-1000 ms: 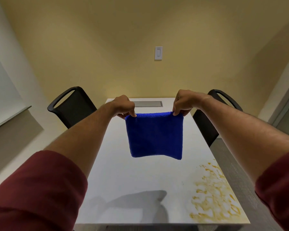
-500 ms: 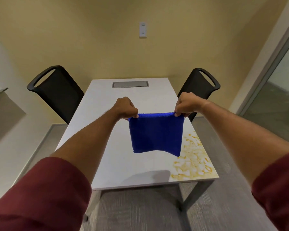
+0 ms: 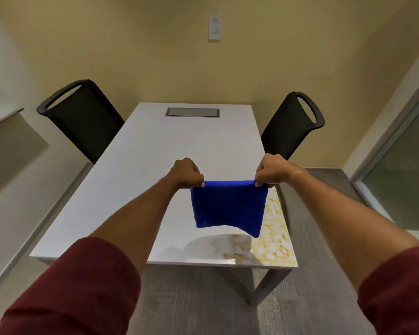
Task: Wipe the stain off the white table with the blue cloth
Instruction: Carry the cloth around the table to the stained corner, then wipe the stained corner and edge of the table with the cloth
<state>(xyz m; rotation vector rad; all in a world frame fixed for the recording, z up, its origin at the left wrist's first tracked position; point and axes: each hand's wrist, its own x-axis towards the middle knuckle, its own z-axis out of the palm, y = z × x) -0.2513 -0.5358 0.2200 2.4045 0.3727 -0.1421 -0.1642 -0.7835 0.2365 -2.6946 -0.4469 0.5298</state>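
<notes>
The blue cloth (image 3: 228, 206) hangs flat in the air above the near right part of the white table (image 3: 169, 165). My left hand (image 3: 186, 175) pinches its top left corner and my right hand (image 3: 270, 171) pinches its top right corner, so the top edge is stretched tight between them. A yellow-orange stain (image 3: 273, 240) spreads over the table's near right corner; the cloth hides part of it. The cloth's shadow falls on the table by the near edge.
Two black chairs stand at the table's sides, one on the left (image 3: 80, 117) and one on the right (image 3: 292, 124). A grey cover plate (image 3: 192, 112) is set into the far end. A glass partition (image 3: 402, 175) is at the right. Grey floor lies below the near edge.
The view has tipped down and pulled back, so the whole table and the floor show. Both hands still hold the cloth stretched, now over the table's near right part by the stain.
</notes>
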